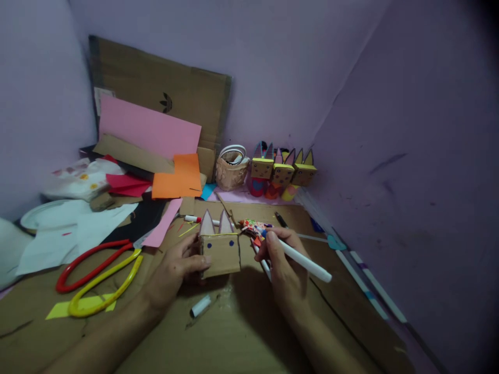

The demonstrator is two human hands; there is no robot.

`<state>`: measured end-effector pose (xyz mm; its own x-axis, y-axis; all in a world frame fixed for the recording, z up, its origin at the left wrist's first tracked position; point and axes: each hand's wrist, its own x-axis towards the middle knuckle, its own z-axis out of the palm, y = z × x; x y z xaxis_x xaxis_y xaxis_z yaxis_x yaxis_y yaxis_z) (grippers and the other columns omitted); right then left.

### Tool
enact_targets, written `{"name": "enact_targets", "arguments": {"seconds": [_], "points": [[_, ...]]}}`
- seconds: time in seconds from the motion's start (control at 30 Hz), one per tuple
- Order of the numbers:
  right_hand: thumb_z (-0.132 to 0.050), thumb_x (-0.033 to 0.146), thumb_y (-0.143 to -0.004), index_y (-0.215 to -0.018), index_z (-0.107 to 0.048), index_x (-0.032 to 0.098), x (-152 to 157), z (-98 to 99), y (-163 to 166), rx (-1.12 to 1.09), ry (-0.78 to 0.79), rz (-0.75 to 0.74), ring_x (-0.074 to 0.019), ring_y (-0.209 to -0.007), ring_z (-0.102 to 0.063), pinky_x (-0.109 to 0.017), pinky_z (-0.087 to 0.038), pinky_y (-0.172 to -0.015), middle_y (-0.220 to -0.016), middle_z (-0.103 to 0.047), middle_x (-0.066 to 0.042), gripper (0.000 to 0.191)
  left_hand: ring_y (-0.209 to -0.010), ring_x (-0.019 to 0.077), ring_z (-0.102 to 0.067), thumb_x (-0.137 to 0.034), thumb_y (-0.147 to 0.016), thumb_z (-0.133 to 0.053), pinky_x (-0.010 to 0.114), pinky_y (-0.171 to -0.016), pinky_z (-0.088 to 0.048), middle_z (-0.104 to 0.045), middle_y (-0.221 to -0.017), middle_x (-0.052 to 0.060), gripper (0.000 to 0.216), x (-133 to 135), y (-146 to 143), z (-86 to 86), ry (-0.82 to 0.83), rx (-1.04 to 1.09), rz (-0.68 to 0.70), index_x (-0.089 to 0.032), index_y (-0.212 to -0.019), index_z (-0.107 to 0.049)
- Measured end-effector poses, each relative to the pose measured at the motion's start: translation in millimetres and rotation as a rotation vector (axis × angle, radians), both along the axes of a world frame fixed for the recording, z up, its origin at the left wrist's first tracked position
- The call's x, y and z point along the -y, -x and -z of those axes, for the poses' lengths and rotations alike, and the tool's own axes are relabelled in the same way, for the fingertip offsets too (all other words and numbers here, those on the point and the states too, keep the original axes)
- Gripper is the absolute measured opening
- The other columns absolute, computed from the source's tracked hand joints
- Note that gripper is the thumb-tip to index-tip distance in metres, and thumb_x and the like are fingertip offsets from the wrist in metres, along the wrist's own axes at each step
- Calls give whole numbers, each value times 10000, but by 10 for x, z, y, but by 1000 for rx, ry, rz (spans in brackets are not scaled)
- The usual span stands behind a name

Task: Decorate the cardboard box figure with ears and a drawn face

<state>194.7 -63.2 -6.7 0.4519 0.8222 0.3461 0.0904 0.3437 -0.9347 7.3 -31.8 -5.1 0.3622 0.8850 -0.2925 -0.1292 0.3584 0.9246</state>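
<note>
My left hand (175, 267) grips a small cardboard box head (220, 253) by its left side; it has two pointed ears and two blue dot eyes. My right hand (281, 258) is closed round a white marker (304, 262), its blue tip pointing up-left, just right of the box. A white marker cap (200, 306) lies on the cardboard sheet (241, 332) below the box.
Three finished box-head figures (283, 174) stand by the back wall beside a small woven basket (231, 169). Pink (148, 127) and orange paper (177, 176), white sheets, red and yellow loops (99, 275) lie left. Purple walls close in behind and right.
</note>
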Motion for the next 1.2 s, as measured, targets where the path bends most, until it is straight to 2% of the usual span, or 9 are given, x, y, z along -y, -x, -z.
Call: {"name": "enact_targets", "arguments": {"seconds": [0.23,0.43,0.6,0.7,0.77,0.87,1.03,1.2], "points": [[-630,448,-845,-927,-672,179,-8,16,9,-21,36,-60,-126,-536,-620,-248,-528,-518,-637,-659,9,285,-867,245,-631,-283,-610,-706,276,-541,-512,-641,-1165,107,775,-7,1,-1,-38,35,0,-183,-1340,-464],[-562,459,-903,-1011,-721,214,70,67,64,-11,-54,-130,-120,-567,-603,-247,-506,-553,-640,-659,13,311,-880,238,-618,-273,-634,-682,275,-572,-491,-633,-1144,101,730,10,-3,-1,-131,14,55,-181,-1321,-455],[-472,444,-951,-991,-748,248,159,108,92,95,-108,-141,-128,-587,-592,-266,-468,-616,-599,-632,26,341,-856,227,-600,-292,-580,-743,245,-558,-444,-648,-978,66,731,49,-43,-70,-122,-28,70,-159,-1253,-491],[-520,401,-927,-935,-741,237,179,53,101,88,-113,-76,-136,-613,-592,-278,-460,-665,-579,-612,35,275,-823,225,-596,-303,-561,-739,240,-539,-422,-632,-868,36,709,49,-58,-75,-115,-31,64,-160,-1216,-509],[-593,358,-874,-904,-704,227,172,4,122,2,-114,-48,-135,-596,-592,-277,-463,-647,-601,-620,41,174,-793,216,-588,-304,-546,-737,238,-533,-414,-618,-813,20,720,41,-60,-62,-111,-24,58,-159,-1212,-507],[-656,311,-791,-853,-651,211,154,-41,197,-88,-76,-103,-140,-552,-596,-270,-465,-576,-639,-648,29,118,-708,184,-563,-292,-527,-733,232,-510,-400,-611,-777,6,737,29,-62,-40,-104,-15,57,-156,-1214,-501],[-651,289,-740,-756,-632,200,130,18,336,97,39,-189,-155,-514,-580,-260,-447,-495,-572,-626,14,92,-613,135,-517,-266,-498,-714,221,-492,-378,-627,-791,9,692,11,-75,-40,-96,-5,63,-142,-1150,-515],[-617,310,-816,-785,-610,209,101,173,304,179,36,-171,-141,-537,-570,-241,-428,-490,-617,-622,16,106,-606,138,-499,-282,-518,-725,230,-500,-363,-599,-732,-16,687,11,-76,-64,-79,-24,67,-154,-1156,-503]]}}
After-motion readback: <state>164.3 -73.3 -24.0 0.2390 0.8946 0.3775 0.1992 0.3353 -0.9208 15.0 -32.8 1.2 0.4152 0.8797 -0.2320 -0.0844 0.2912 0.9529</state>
